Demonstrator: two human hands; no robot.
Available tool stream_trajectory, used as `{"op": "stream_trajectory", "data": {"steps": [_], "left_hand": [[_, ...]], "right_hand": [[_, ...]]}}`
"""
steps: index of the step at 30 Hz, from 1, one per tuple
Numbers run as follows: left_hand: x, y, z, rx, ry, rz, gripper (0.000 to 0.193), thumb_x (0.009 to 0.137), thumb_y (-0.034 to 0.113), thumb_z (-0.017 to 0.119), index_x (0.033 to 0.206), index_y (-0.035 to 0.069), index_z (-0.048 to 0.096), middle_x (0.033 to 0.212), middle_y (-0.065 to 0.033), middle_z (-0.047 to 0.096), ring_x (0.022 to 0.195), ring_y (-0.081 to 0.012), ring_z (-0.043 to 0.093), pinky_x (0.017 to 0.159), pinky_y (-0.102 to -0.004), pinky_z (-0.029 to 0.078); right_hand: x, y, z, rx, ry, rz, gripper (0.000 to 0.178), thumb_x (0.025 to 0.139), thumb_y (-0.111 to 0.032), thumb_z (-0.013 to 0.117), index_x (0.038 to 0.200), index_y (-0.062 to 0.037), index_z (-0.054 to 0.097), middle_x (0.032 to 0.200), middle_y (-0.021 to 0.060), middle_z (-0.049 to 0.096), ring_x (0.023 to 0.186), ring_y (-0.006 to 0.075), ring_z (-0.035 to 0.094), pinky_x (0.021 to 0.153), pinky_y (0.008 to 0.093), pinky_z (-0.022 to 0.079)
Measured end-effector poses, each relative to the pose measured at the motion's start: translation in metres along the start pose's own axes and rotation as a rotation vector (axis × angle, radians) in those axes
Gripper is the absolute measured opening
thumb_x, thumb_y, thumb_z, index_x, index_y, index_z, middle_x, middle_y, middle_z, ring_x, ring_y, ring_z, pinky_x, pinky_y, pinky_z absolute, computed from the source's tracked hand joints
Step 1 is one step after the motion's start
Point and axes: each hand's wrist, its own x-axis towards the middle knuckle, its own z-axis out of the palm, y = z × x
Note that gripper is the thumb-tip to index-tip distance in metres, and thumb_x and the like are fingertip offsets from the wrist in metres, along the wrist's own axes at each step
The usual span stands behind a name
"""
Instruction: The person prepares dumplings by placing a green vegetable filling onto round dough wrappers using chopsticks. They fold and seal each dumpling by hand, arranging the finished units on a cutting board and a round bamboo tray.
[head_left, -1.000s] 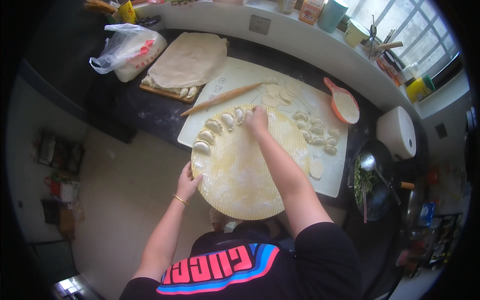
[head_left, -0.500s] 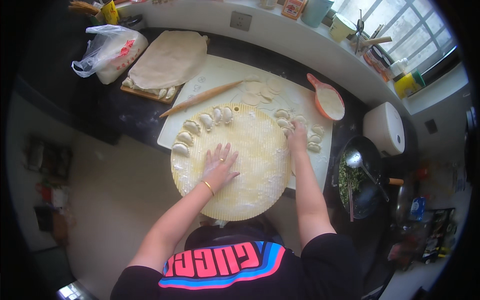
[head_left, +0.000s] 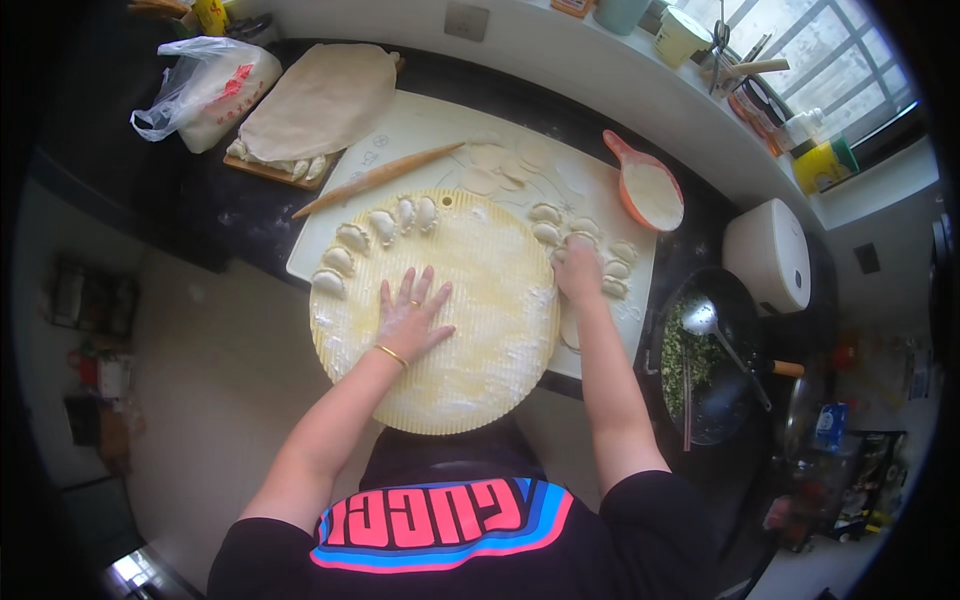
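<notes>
A round, ribbed, floured tray (head_left: 490, 345) overlaps the front edge of a white mat (head_left: 425, 120). My left hand (head_left: 408, 318) lies flat on it, fingers spread. Several crescent dumplings (head_left: 382, 228) curve along its far-left rim. Just past the tray's right edge, my right hand (head_left: 580, 270) is closed at the fingertips on a dumpling, mostly covered by the hand. Other dumplings (head_left: 545, 213) lie around that hand on the mat. Round dough wrappers (head_left: 480, 181) are scattered behind the tray, beside a wooden rolling pin (head_left: 378, 180).
A dough sheet (head_left: 320, 105) covers dumplings on a wooden board at far left, by a plastic bag (head_left: 215, 95). On the right are a red scoop of flour (head_left: 650, 195), a white appliance (head_left: 766, 255), and a dark wok (head_left: 725, 400) holding chopped green filling, a ladle (head_left: 701, 318) and chopsticks.
The tray and counter appear shifted slightly left and up in the view. My right hand has come a little nearer the tray's edge among the dumplings. My left hand stays flat on the tray.
</notes>
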Motion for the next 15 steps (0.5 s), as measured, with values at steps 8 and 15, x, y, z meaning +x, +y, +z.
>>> {"op": "stream_trajectory", "data": {"steps": [8, 15], "left_hand": [[0.000, -0.001, 0.000, 0.017, -0.010, 0.008, 0.070, 0.079, 0.053, 0.052, 0.140, 0.027, 0.027, 0.149, -0.0073, 0.010, 0.137, -0.0294, 0.003, 0.104, -0.0603, 0.004], [0.002, -0.001, -0.003, 0.054, -0.032, 0.019, 0.068, 0.082, 0.056, 0.045, 0.141, 0.029, 0.023, 0.149, -0.0064, 0.010, 0.137, -0.0296, 0.006, 0.103, -0.0617, 0.005]], "right_hand": [[0.019, 0.000, 0.021, 0.807, 0.137, 0.282, 0.027, 0.075, -0.015, 0.065, 0.095, 0.0013, 0.061, 0.080, 0.0116, 0.064, 0.071, 0.0212, 0.062, 0.064, 0.0328, 0.048], [0.059, -0.117, 0.069, 0.848, -0.115, 0.274, 0.033, 0.071, -0.018, 0.069, 0.092, 0.0057, 0.061, 0.081, 0.0154, 0.064, 0.072, 0.0230, 0.063, 0.065, 0.0328, 0.049]]}}
